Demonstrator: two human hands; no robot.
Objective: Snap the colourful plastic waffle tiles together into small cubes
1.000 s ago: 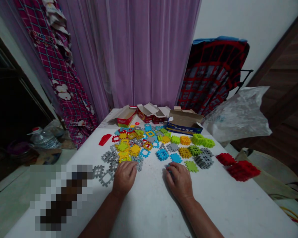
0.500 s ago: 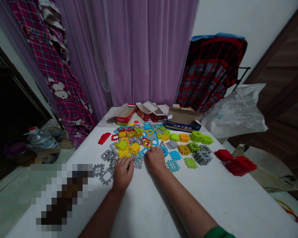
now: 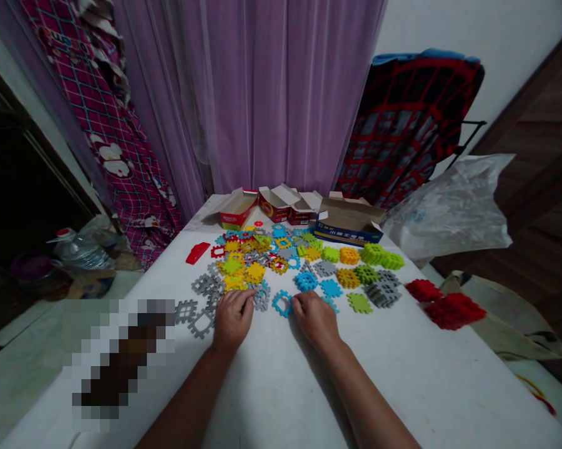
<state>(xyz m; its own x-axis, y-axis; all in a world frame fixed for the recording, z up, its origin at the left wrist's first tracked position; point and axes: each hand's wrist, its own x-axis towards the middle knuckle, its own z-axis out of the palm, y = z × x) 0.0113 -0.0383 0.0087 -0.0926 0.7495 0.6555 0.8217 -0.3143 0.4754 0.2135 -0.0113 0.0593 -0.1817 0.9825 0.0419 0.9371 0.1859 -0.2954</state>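
My right hand (image 3: 315,318) is closed, with its fingertips on the right edge of a blue interlocking building tile (image 3: 282,304) that has an opening in its middle. That tile lies on the table top. Beyond the hand is a blue tile stack (image 3: 305,280), and another blue tile is partly covered by the hand. My left hand (image 3: 234,317) rests with curled fingers beside grey tiles (image 3: 208,285); whatever its fingers may hold is hidden. A grey tile (image 3: 262,295) lies just right of its thumb. Behind both hands spreads a mixed heap with yellow tiles (image 3: 254,272).
Sorted stacks stand to the right: orange (image 3: 349,255), light green (image 3: 372,254), grey (image 3: 382,290) and red (image 3: 453,310). Open red boxes (image 3: 238,215) and a blue box (image 3: 348,232) line the far edge. A clear plastic bag (image 3: 449,206) hangs at the right.
My right hand has moved right and toward me, drawing the blue tile out of the heap onto the bare table top. My left hand stays nearly in place.
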